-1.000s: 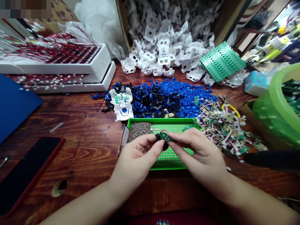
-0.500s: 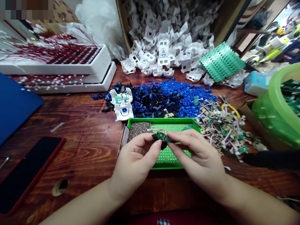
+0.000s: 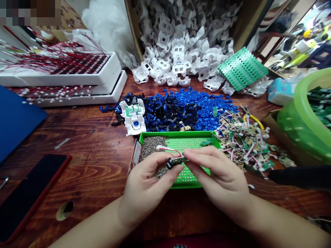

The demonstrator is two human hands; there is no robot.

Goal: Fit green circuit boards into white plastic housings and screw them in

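Grips a small circuit board (image 3: pixel 178 160) in both hands, over the green tray (image 3: pixel 181 134) on the bench (image 3: pixel 95 151), nearer the tray's middle than any corner. Pinches its left end between thumb and fingers of the left hand (image 3: pixel 146 182); closes thumb and fingertips of the right hand (image 3: pixel 222 182) on its right end. Holds it with the long axis roughly left to right, right end slightly toward the tray's far edge, and with a black plastic part (image 3: pixel 169 164) at the left end pointing toward the tray's left edge. Trails a red-and-white cable (image 3: pixel 172 150) leftward to a white connector (image 3: pixel 160 147) over the small metal pieces (image 3: pixel 154 142) in the tray's left part. Hides the underside and both end tips behind fingers; leaves the join between board and black part hard to make out. Covers the tray's near left and near right corners with the hands.
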